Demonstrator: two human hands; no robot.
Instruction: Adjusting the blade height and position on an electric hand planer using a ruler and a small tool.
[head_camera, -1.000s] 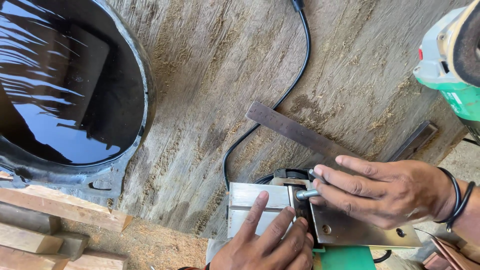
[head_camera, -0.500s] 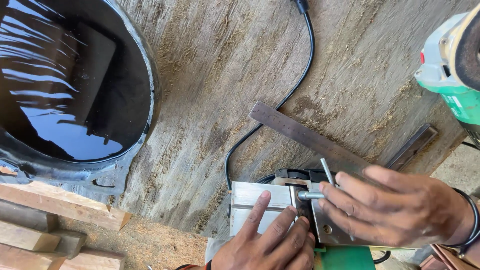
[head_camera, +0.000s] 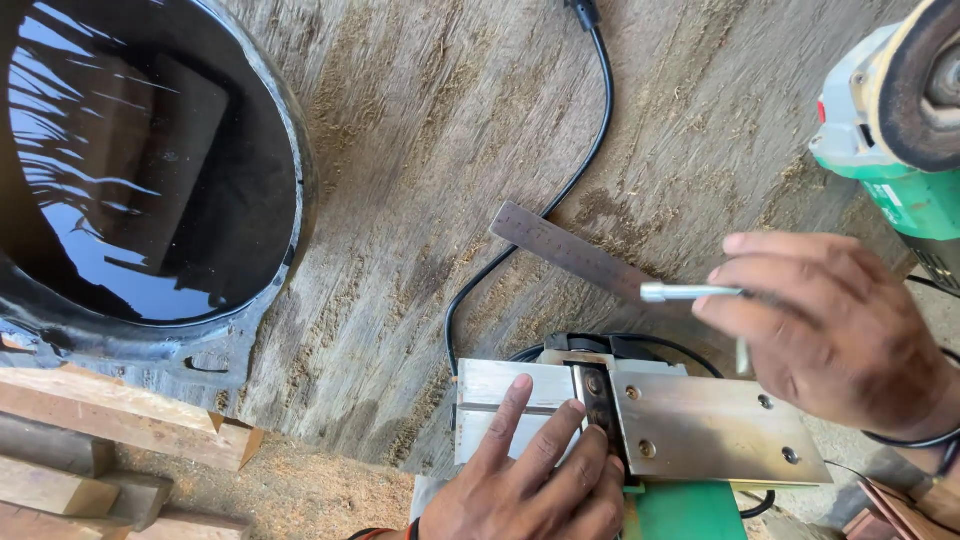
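An upturned electric planer (head_camera: 700, 430) lies on the worn board with its shiny metal base plate facing up and its green body below. My left hand (head_camera: 535, 480) rests on the planer's front shoe, fingers spread near the dark blade drum (head_camera: 598, 400). Lifted above the plate, my right hand (head_camera: 835, 325) holds a small L-shaped metal wrench (head_camera: 690, 293), whose socket end points left. A steel ruler (head_camera: 575, 255) lies flat on the board just beyond the planer, partly behind the right hand.
A green angle grinder (head_camera: 900, 130) sits at the upper right. A black power cord (head_camera: 560, 190) snakes across the board. A large black tub of dark water (head_camera: 150, 160) fills the upper left. Wooden battens (head_camera: 110, 430) and sawdust lie at lower left.
My right hand has lifted the wrench off the planer's blade drum and moved up and to the right. The left hand stays on the front shoe.
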